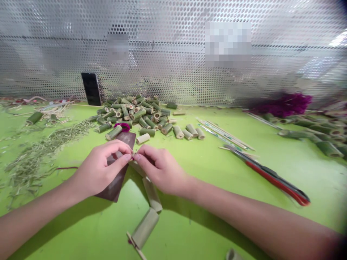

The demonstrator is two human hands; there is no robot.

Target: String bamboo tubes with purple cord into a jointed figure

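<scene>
Head view: two bare hands work close together on a green desk (pixel 322 180), a bit left of the middle and near the near edge. The left hand (pixel 100 168) and the right hand (pixel 159 169) reach toward each other until their fingertips (pixel 127 157) almost touch. Each grip is shut tight, pinching a small reddish bit (pixel 132 156). It is too small to see just what it is.

Under the left hand lies a dark brown sheet (pixel 112 189) that looks like sandpaper. A thin dark red cord (pixel 67 168) runs over the desk to the left hand. Pale bamboo tubes (pixel 151 195) lie in a line from the hands toward the near edge, and a thin stick (pixel 132 240) pokes out by the last one.

Near the far edge sits a big pile of green bamboo tubes (pixel 127 113). A fuzzy pink twist (pixel 121 126) sits at the front of the pile. A black phone (pixel 91 89) stands against a metal screen with round holes (pixel 173 47). Dry green shavings (pixel 35 162) cover the left side. On the right lie thin sticks (pixel 225 135), a long tool with red and black handles (pixel 273 178), and a purple bunch (pixel 284 104) by the far edge.
</scene>
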